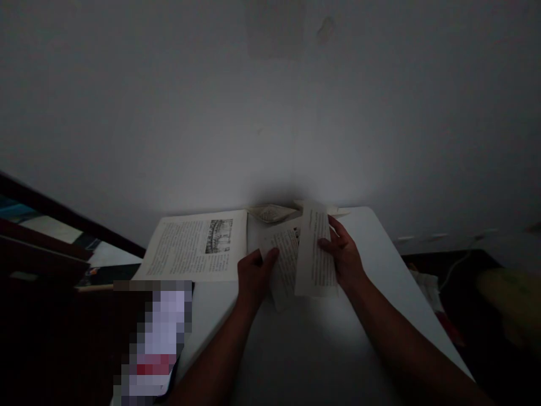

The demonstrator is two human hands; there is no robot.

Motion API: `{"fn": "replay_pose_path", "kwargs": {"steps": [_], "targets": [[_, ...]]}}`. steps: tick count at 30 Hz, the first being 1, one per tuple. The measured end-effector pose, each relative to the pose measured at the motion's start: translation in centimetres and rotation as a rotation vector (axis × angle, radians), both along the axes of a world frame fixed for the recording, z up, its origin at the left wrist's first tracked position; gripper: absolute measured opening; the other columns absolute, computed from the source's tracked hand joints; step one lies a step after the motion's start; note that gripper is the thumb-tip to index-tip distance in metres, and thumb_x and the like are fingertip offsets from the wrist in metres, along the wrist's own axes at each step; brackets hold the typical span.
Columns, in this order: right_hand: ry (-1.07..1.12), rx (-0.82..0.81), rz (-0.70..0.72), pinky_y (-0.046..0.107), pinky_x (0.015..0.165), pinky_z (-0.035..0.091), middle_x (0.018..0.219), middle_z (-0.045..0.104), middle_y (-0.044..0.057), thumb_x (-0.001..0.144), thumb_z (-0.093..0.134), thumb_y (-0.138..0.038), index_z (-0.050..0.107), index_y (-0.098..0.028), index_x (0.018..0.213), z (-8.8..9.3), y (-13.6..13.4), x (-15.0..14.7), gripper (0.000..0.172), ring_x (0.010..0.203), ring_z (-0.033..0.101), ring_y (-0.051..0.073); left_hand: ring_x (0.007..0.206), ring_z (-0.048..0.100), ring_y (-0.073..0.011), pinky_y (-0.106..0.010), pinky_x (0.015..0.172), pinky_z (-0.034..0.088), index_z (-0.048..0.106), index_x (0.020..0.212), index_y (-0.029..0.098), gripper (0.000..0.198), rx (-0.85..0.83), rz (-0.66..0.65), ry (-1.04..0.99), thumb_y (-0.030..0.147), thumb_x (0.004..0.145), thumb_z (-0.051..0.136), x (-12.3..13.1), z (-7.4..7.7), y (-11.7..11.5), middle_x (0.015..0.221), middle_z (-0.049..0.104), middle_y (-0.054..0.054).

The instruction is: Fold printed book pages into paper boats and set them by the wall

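The fingers of the left hand (256, 276) pinch a slanted sheet (284, 258) of printed paper by its near side, the thumb flat on top. Those of the right hand (349, 259) grasp a narrow sheet (310, 265) by its far long edge, thumb in front and fingertips behind. Both papers are held over the white table (304, 361), between the hands, the narrow one overlapping the slanted one; from here I can't tell whether they are joined.

The stuff looks feather-light and limp, though the narrow sheet keeps fairly flat, so I'd guess a fold stiffens it. It probably slips little against skin, but a hard tug could tear it and a tight squeeze would crease it. The long edges seem the best hold, with a soft pinch of thumb and forefinger, clear of the corners.

Beyond, against the wall (190, 113), sit a folded paper (271, 213) with pointed ends and another folded piece (341, 212), partly hidden. An illustrated page (181, 245) lies to the left.
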State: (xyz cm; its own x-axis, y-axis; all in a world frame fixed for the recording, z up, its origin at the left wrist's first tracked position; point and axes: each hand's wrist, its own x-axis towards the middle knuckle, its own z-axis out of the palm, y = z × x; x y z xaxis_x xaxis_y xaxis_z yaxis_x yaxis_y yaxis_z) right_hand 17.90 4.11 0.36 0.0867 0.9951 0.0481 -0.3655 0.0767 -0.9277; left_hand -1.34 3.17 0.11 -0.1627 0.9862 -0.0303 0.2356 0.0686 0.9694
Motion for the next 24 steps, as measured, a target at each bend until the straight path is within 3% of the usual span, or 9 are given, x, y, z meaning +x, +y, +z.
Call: {"fn": "replay_pose_path", "kwargs": {"steps": [4,8,12,15,17,19,21,24], "targets": [[-0.004,0.002,0.096,0.048,0.092,0.048,0.131,0.053,0.006,0.064,0.075,-0.033,0.041,-0.031,0.127,-0.2,-0.2,-0.5,0.071,0.116,0.053,0.028,0.056,0.058,-0.0158,-0.024,0.050,0.044,0.067,0.063,0.015,0.031,-0.020,0.043,-0.022,0.046,0.068,0.068,0.0,0.3,0.1,0.060,0.065,-0.002],[-0.070,0.011,0.166,0.051,0.097,0.043,0.126,0.055,0.007,0.064,0.076,-0.031,0.034,-0.032,0.132,-0.3,-0.4,-0.9,0.080,0.113,0.055,0.027,0.062,0.061,-0.0202,-0.028,0.052,0.046,0.068,0.071,0.013,0.036,-0.052,0.063,-0.042,0.048,0.062,0.072,-0.1,0.2,0.3,0.067,0.068,-0.005],[-0.172,0.012,0.162,0.052,0.098,0.041,0.127,0.052,0.008,0.062,0.078,-0.031,0.027,-0.033,0.136,-0.5,-0.6,-1.1,0.090,0.114,0.053,0.027,0.065,0.061,-0.0201,-0.028,0.055,0.047,0.063,0.073,0.012,0.044,-0.013,0.002,-0.059,0.055,0.077,0.055,0.1,0.1,0.2,0.067,0.066,-0.006],[-0.197,0.015,0.142,0.052,0.097,0.041,0.130,0.049,0.009,0.062,0.078,-0.032,0.023,-0.033,0.137,-0.5,-0.7,-1.2,0.092,0.115,0.052,0.027,0.074,0.063,-0.0187,-0.028,0.064,0.049,0.056,0.095,0.014,0.038,0.104,-0.005,-0.153,0.049,0.081,0.053,0.4,0.3,0.0,0.081,0.066,-0.006],[-0.207,0.021,0.120,0.051,0.098,0.041,0.131,0.047,0.009,0.063,0.078,-0.032,0.022,-0.033,0.137,-0.5,-0.7,-1.2,0.093,0.116,0.052,0.027,0.076,0.064,-0.0170,-0.027,0.066,0.051,0.041,0.118,0.019,0.049,0.167,0.041,-0.255,0.043,0.079,0.059,0.5,0.3,-0.2,0.091,0.065,-0.006],[-0.214,0.028,0.093,0.051,0.098,0.042,0.130,0.048,0.009,0.063,0.077,-0.033,0.021,-0.033,0.137,-0.4,-0.7,-1.2,0.093,0.114,0.053,0.027,0.072,0.064,-0.0153,-0.026,0.063,0.051,0.031,0.127,0.023,0.059,0.198,0.096,-0.290,0.039,0.078,0.061,0.5,0.4,-0.4,0.095,0.063,-0.005],[-0.220,0.034,0.065,0.050,0.098,0.042,0.129,0.049,0.009,0.064,0.076,-0.033,0.020,-0.033,0.138,-0.3,-0.7,-1.3,0.093,0.112,0.054,0.026,0.072,0.063,-0.0148,-0.026,0.063,0.050,0.044,0.119,0.022,0.045,0.206,0.070,-0.182,0.038,0.080,0.058,0.4,0.4,-0.5,0.093,0.062,-0.004],[-0.221,0.055,0.052,0.049,0.097,0.043,0.128,0.048,0.009,0.064,0.076,-0.032,0.018,-0.033,0.139,-0.2,-0.8,-1.5,0.095,0.112,0.054,0.026,0.078,0.061,-0.0176,-0.029,0.071,0.048,0.063,0.085,0.017,0.024,0.167,-0.076,0.034,0.039,0.080,0.055,0.4,0.3,-0.4,0.082,0.064,-0.004]]}}
